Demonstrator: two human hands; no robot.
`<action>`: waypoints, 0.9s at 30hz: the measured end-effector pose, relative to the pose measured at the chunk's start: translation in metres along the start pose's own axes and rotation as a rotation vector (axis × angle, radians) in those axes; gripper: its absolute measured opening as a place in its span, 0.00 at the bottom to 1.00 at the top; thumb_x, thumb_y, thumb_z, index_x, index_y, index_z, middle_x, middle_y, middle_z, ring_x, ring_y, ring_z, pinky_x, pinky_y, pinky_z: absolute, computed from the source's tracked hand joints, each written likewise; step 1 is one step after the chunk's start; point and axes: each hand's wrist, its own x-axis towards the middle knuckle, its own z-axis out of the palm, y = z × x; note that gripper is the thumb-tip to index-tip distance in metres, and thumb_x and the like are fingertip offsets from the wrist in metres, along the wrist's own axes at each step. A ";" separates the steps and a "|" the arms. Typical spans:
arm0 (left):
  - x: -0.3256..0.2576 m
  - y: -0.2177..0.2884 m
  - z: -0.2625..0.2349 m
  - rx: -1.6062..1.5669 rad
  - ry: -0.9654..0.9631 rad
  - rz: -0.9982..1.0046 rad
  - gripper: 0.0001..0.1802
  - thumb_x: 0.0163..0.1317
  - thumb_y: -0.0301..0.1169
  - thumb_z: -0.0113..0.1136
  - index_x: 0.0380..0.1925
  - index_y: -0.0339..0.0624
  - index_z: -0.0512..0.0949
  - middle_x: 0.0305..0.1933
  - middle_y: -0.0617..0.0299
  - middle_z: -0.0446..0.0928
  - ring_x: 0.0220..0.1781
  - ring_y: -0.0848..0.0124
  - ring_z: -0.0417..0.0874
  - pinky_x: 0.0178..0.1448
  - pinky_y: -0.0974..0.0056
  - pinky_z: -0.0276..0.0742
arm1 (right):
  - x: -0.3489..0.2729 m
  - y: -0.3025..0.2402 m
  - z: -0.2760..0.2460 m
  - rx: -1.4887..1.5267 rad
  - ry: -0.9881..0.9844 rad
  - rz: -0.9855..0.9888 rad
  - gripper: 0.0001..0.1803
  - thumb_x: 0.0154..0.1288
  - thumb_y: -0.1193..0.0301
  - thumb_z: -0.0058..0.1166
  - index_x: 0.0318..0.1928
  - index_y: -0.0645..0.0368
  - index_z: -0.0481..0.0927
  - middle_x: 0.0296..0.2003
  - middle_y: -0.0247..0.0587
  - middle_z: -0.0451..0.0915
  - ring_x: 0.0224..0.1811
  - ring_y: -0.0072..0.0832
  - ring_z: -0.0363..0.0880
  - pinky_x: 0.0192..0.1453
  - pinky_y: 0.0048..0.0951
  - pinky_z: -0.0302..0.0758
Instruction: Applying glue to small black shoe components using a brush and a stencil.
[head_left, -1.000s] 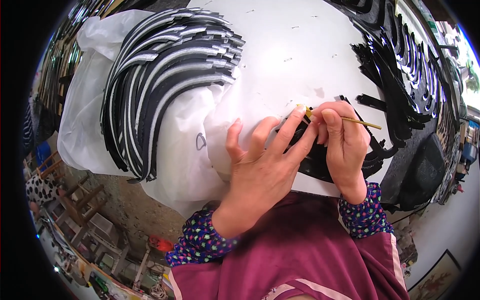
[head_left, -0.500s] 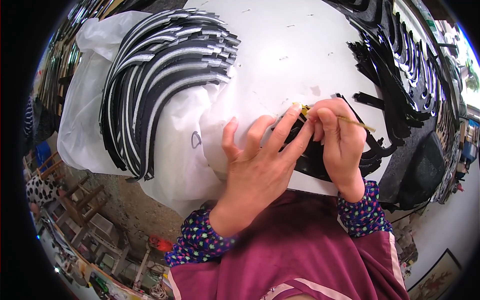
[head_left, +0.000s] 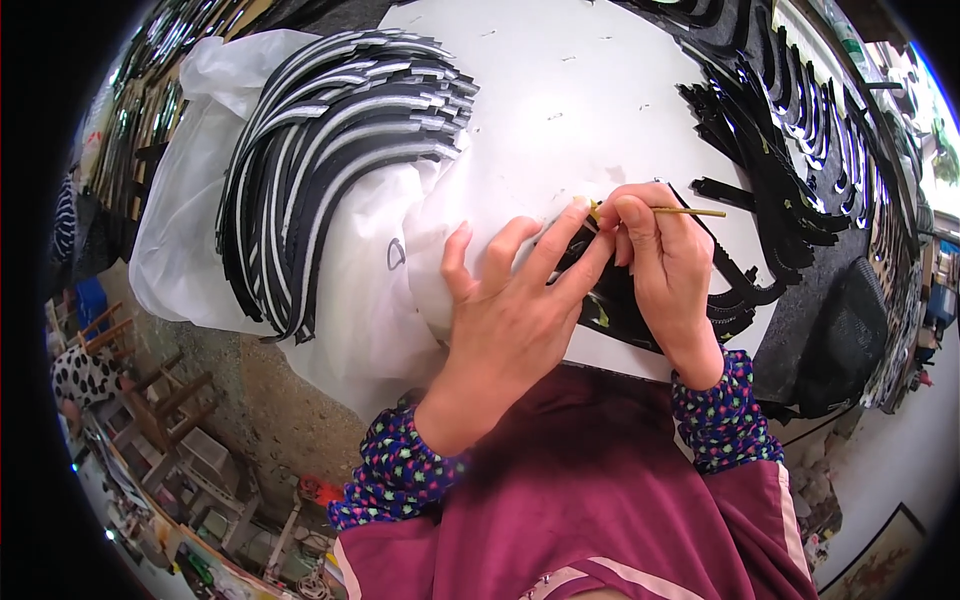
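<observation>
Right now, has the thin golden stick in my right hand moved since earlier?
Yes: the stick swung its outer end away from you, nearer the short black strip.

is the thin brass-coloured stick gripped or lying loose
Gripped: the right hand pinches the thin brass-coloured stick between thumb and fingers, with one end jutting out to the right.

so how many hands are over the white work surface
2: the left hand, fingers spread and partly over the black pieces, and the right hand beside it, pinching a thin yellow stick. Some right fingers are partly hidden.
</observation>
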 end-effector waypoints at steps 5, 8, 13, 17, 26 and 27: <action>0.000 0.000 0.000 -0.020 0.027 0.013 0.30 0.58 0.29 0.63 0.62 0.66 0.79 0.68 0.77 0.70 0.61 0.70 0.67 0.71 0.48 0.47 | -0.010 -0.002 -0.003 0.021 0.108 0.090 0.05 0.76 0.77 0.52 0.43 0.67 0.79 0.34 0.39 0.82 0.24 0.23 0.75 0.28 0.23 0.73; -0.001 -0.002 0.001 -0.021 0.028 0.016 0.30 0.57 0.28 0.63 0.62 0.67 0.79 0.68 0.77 0.70 0.62 0.70 0.67 0.71 0.48 0.47 | -0.017 -0.009 -0.012 -0.249 0.066 -0.137 0.09 0.66 0.83 0.59 0.46 0.65 0.80 0.36 0.44 0.82 0.34 0.36 0.79 0.37 0.31 0.78; 0.000 -0.003 0.001 -0.083 0.087 0.013 0.25 0.60 0.30 0.64 0.59 0.59 0.81 0.64 0.73 0.75 0.60 0.69 0.70 0.71 0.50 0.49 | -0.027 -0.008 -0.010 -0.453 0.064 -0.241 0.14 0.59 0.85 0.61 0.46 0.65 0.81 0.41 0.47 0.82 0.41 0.43 0.79 0.45 0.37 0.78; -0.008 -0.005 0.000 -0.105 0.114 0.027 0.21 0.61 0.30 0.66 0.56 0.52 0.82 0.60 0.69 0.78 0.59 0.68 0.74 0.70 0.52 0.53 | -0.025 -0.001 -0.016 -0.564 0.083 -0.270 0.13 0.60 0.85 0.61 0.46 0.65 0.81 0.41 0.47 0.82 0.42 0.42 0.80 0.46 0.37 0.78; -0.012 0.003 -0.004 -0.075 0.146 0.017 0.20 0.59 0.27 0.68 0.53 0.48 0.83 0.55 0.66 0.79 0.56 0.67 0.76 0.69 0.53 0.56 | -0.024 0.004 -0.029 -0.440 0.155 -0.268 0.15 0.57 0.87 0.64 0.45 0.67 0.80 0.39 0.49 0.82 0.40 0.43 0.82 0.45 0.36 0.79; -0.011 0.004 -0.004 -0.046 0.127 0.015 0.20 0.59 0.30 0.66 0.53 0.48 0.82 0.54 0.67 0.78 0.57 0.68 0.75 0.68 0.50 0.55 | -0.025 0.000 -0.026 -0.361 0.155 -0.254 0.16 0.55 0.88 0.65 0.45 0.67 0.81 0.39 0.49 0.82 0.40 0.43 0.82 0.44 0.35 0.79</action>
